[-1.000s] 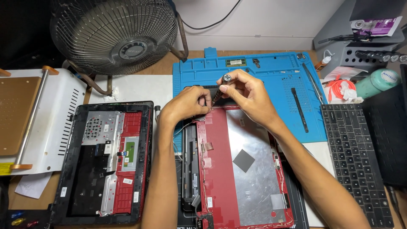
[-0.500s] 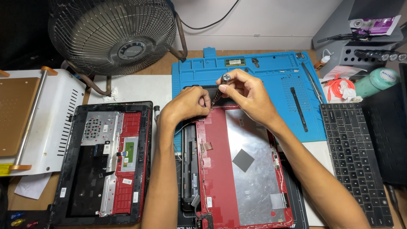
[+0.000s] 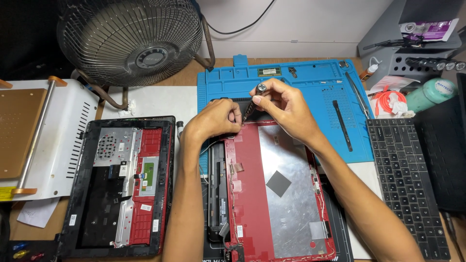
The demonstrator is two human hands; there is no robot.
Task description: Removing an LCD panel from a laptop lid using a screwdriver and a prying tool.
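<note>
A stripped-down laptop lies in pieces across a wooden workbench (image 3: 184, 77), its teardown well advanced as far as the layout shows: the black bottom chassis with red inner plating and exposed metal shielding (image 3: 121, 187) already sits apart at the left, the flat black keyboard panel (image 3: 405, 182) rests well off to the right, and the red plastic screen back cover with its silvery foil lining (image 3: 281, 189) occupies the centre, partly on the blue silicone repair mat (image 3: 310, 82). Work now centres on the cover's top left corner, near the hinge, where thin cables run along the edge (whether a screw remains there is hidden by the fingers). The left hand (image 3: 213, 121) is curled nearly closed, fingertips pinching and steadying that corner of the cover. The right hand (image 3: 286, 109) is also mostly closed, thumb and forefinger gripping a slim precision screwdriver with a silver cap (image 3: 253, 103), held tilted with its tip down at the same corner, just beside the left fingertips. Judging by the wires and the small fittings on the red cover, the lid itself is not yet fully stripped. A black pry tool (image 3: 341, 125) lies unused on the mat, and a round grey metal-grille fan (image 3: 130, 41) stands behind.
</note>
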